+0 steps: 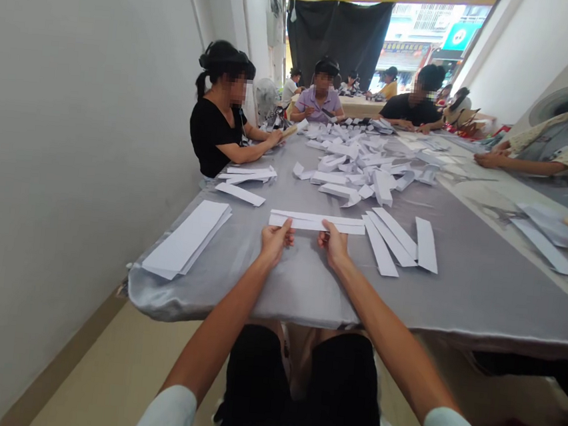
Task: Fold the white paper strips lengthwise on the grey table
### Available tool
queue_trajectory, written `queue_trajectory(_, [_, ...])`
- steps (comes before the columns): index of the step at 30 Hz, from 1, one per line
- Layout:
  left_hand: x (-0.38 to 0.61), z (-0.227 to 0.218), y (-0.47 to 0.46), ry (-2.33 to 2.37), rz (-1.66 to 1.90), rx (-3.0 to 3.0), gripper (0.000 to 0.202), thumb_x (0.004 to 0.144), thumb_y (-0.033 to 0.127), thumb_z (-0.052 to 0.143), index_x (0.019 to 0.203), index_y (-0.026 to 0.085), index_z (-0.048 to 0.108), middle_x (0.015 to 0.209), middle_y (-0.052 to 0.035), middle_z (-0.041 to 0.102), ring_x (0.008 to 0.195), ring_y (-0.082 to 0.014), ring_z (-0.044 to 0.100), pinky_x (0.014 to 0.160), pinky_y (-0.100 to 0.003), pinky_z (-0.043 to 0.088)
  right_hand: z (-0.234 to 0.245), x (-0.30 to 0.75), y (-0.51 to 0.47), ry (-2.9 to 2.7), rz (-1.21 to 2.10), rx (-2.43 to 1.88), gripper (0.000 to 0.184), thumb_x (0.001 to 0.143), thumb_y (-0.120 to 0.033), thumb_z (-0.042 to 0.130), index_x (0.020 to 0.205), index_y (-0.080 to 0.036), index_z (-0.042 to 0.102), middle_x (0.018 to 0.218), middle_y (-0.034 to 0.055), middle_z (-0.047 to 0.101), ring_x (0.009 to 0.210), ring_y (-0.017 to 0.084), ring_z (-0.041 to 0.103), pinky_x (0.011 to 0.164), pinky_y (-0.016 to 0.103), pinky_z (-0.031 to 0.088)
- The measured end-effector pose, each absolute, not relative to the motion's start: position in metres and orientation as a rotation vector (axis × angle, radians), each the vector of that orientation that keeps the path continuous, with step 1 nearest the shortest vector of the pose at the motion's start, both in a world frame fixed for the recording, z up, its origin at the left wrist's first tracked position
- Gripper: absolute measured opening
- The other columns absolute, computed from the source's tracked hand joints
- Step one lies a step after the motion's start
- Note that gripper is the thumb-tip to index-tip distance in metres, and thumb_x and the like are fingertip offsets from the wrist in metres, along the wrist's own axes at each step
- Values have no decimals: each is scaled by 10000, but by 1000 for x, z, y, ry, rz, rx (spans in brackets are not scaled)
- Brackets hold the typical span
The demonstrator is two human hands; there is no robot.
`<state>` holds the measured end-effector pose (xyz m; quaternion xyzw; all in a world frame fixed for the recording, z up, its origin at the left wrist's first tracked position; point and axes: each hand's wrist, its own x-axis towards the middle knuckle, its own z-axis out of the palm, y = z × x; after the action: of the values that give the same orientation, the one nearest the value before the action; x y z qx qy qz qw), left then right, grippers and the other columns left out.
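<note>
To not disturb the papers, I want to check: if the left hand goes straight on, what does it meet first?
Past the white paper strip it holds, the left hand would likely meet a folded strip in the loose pile; depth is unclear.

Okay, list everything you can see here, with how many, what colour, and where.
table: one, grey satin cover, filling the middle
held strip: one, white paper, near edge
loose strips: four, white, right of the hands
stack: one, white paper, left end of table
folded pieces: many, white, heaped mid-table
co-workers: several, mixed clothing, along the table and beyond
fan: one, white, by the far left wall
curtain: one, black, far end
shorts: one pair, black, below the table edge
left grip: one, on the strip's left part
right grip: one, on the strip's right part
</note>
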<state>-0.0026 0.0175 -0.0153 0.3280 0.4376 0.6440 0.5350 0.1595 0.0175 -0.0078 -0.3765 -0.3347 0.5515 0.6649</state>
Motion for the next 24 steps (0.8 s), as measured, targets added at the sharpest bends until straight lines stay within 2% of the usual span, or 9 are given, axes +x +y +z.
queue_trajectory(5, [-4, -16, 19, 1075, 1584, 805, 518, 668, 546, 942, 676, 121, 647, 718, -72, 699, 463, -73, 525, 415, -226, 406, -7, 160, 19, -723, 1160, -874, 296, 719, -374, 746, 682, -237, 487, 462, -82, 458, 371, 91, 422, 351, 221, 305])
queue_trajectory(11, [-19, -12, 24, 1092, 1738, 637, 453, 676, 483, 948, 764, 125, 684, 684, -3, 659, 492, -48, 517, 461, -188, 414, -6, 173, 25, -602, 1064, -883, 312, 751, -375, 732, 707, -250, 449, 462, -104, 421, 373, 85, 398, 352, 207, 288])
queue_trajectory(14, [-21, -11, 23, 1034, 1714, 643, 503, 684, 556, 928, 807, 125, 698, 700, -2, 649, 495, -48, 518, 448, -184, 401, -6, 173, 24, -629, 1073, -881, 337, 760, -406, 756, 712, -247, 463, 471, -98, 445, 382, 84, 415, 354, 202, 294])
queue_trajectory(19, [-6, -12, 13, 942, 1342, 880, 651, 652, 710, 889, 852, 115, 719, 688, -39, 638, 456, -75, 511, 368, -208, 302, -10, 157, 14, -841, 1127, -880, 414, 795, -533, 792, 694, -226, 535, 526, -33, 574, 405, 91, 453, 353, 210, 327])
queue_trajectory(21, [1, -13, 10, 939, 1256, 936, 650, 645, 730, 883, 815, 133, 689, 647, -34, 618, 426, -84, 493, 353, -217, 266, -12, 151, 9, -952, 1184, -872, 435, 807, -556, 801, 672, -227, 549, 522, -19, 585, 411, 102, 459, 352, 218, 341])
queue_trajectory(24, [5, -14, 11, 1008, 1307, 905, 615, 682, 734, 857, 780, 175, 619, 588, -6, 579, 391, -84, 445, 345, -219, 221, -14, 146, 5, -1032, 1256, -871, 434, 806, -531, 825, 643, -232, 556, 514, -16, 580, 419, 111, 469, 361, 223, 362])
